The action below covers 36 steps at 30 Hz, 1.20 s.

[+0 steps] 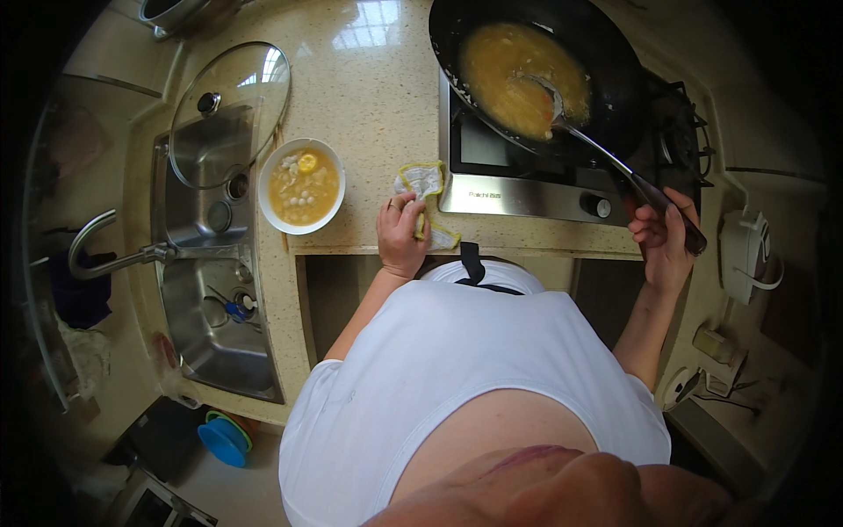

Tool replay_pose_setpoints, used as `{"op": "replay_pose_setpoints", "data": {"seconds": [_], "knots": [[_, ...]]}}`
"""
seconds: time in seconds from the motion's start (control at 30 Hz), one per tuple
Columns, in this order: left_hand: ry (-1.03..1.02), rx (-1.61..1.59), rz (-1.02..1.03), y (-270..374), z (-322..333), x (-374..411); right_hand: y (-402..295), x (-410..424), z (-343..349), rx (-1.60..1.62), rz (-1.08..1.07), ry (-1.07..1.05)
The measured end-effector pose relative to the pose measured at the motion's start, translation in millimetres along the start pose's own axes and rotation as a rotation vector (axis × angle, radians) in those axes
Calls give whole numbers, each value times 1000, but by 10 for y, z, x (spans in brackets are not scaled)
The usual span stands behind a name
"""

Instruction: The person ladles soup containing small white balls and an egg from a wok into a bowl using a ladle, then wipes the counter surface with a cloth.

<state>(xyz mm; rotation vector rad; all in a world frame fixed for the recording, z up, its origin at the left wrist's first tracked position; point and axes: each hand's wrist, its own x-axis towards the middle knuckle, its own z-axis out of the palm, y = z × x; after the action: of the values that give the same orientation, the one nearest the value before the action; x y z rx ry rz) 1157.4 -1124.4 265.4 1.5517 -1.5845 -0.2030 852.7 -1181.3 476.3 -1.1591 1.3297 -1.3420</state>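
Note:
My right hand [665,244] grips the dark handle of a metal ladle [596,146], whose bowl lies in the yellowish soup [507,72] inside a black wok [619,85]. The wok sits over a gas stove [527,196] and looks tilted. My left hand [403,234] is closed on a white cloth with yellow edging [421,179] on the counter, left of the stove. Farther left stands a white bowl [265,197] of soup with small pale balls and a round yellow piece in it. A glass lid [230,72] with a black knob leans behind that bowl, partly over the sink.
A double steel sink [217,253] with a curved faucet [99,263] lies at the left, with utensils in its nearer basin. A metal pot [178,16] stands at the far left corner. A white appliance [744,257] is at the right. The counter's front edge runs before me.

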Motion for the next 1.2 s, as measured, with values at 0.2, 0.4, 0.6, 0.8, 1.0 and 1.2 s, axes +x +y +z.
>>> {"op": "replay_pose_setpoints", "data": {"seconds": [0.2, 0.4, 0.6, 0.8, 1.0, 1.2], "knots": [[5, 1, 7, 52, -37, 41, 59, 43, 44, 57, 30, 3], [7, 3, 17, 36, -37, 36, 62, 53, 92, 88, 26, -23], [10, 1, 26, 29, -31, 36, -8, -9, 180, 39, -36, -78], [9, 8, 26, 39, -35, 42, -45, -98, 254, -11, -91, -115], [13, 7, 27, 28, -27, 36, -38, -240, 319, -36, -110, -136], [10, 9, 26, 26, -20, 34, 4, -407, 371, -34, -125, -156]]}}
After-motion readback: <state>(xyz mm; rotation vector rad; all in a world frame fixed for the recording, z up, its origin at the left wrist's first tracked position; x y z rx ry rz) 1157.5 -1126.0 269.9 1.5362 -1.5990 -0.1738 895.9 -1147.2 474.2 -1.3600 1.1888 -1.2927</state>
